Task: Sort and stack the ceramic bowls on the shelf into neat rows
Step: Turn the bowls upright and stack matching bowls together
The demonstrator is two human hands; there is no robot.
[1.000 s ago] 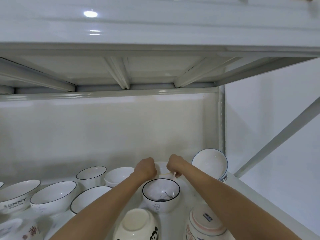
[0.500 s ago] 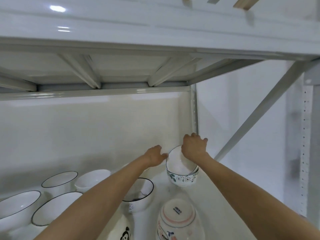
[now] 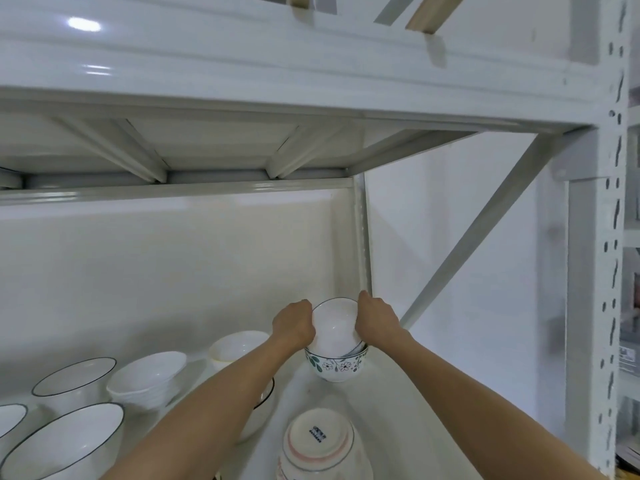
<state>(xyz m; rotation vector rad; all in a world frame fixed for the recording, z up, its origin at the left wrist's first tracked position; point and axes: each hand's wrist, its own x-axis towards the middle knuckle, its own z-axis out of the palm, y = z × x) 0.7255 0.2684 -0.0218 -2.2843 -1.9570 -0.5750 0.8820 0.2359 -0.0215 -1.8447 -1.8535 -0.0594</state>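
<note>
Head view: I see both arms reaching to the back right corner of the shelf (image 3: 408, 403). My left hand (image 3: 293, 326) and right hand (image 3: 375, 320) close around a white bowl (image 3: 335, 327) with a thin dark rim, one hand on each side. The left fingers curl over its left edge; the right hand cups the right edge with the thumb up beside the rear post (image 3: 362, 237). The bowl is tilted, its opening facing me, and its lower part sits inside a floral bowl (image 3: 334, 367) that stands upright on the shelf, just beside the rear post. Another rim edge shows between the two, so there may be a third bowl nested there; I cannot tell for sure.

Left of my left forearm, along the back, stands a plain white bowl (image 3: 235, 348), partly hidden by the arm. Further left is a stack of white bowls (image 3: 147, 377), then a dark-rimmed bowl (image 3: 74, 379). Nearer me at lower left sits a large dark-rimmed bowl (image 3: 65, 441), and one more rim is cut off at the left edge. Under my left forearm a black-rimmed bowl (image 3: 265, 400) peeks out. At the bottom centre an upturned bowl (image 3: 318, 441) with pink bands shows its stamped base, resting on others below it. The upper shelf (image 3: 277, 64) spans overhead, and a diagonal brace (image 3: 485, 223) runs up to the right.
</note>
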